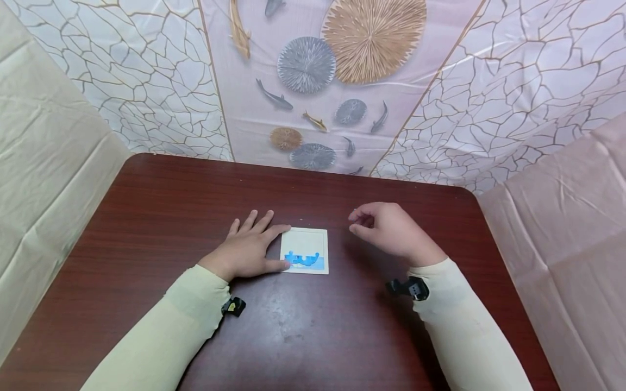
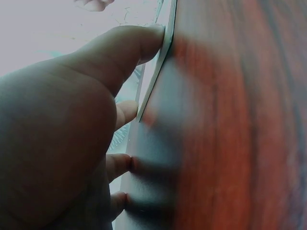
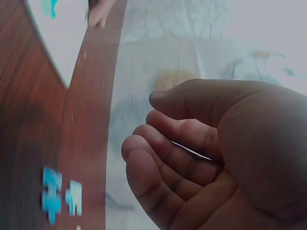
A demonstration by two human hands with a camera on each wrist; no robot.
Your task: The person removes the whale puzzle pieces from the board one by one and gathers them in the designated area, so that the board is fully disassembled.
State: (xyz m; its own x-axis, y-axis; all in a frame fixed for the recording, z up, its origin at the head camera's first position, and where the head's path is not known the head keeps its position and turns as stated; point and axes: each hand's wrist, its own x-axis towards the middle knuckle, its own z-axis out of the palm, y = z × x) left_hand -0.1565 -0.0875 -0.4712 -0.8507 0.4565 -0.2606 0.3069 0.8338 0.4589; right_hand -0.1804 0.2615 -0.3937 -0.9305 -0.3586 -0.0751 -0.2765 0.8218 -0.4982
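A small square puzzle board (image 1: 304,231) with a pale frame lies on the table, blue puzzle pieces (image 1: 307,259) filling its lower part. My left hand (image 1: 251,250) rests at its left side with spread fingers, thumb and index finger touching the frame. In the left wrist view the thumb (image 2: 124,48) presses on the board's edge. To the right of the board, my right hand (image 1: 391,228) hovers over the table, its fingers loosely bent and nothing visible between them. Two loose blue puzzle pieces (image 3: 52,194) lie on the table in the right wrist view.
The dark red-brown table (image 1: 161,217) reaches back to a patterned cloth (image 1: 308,108) hanging behind it. Beige cloth walls (image 1: 562,217) stand on both sides. Each wrist carries a black strapped device (image 1: 415,289).
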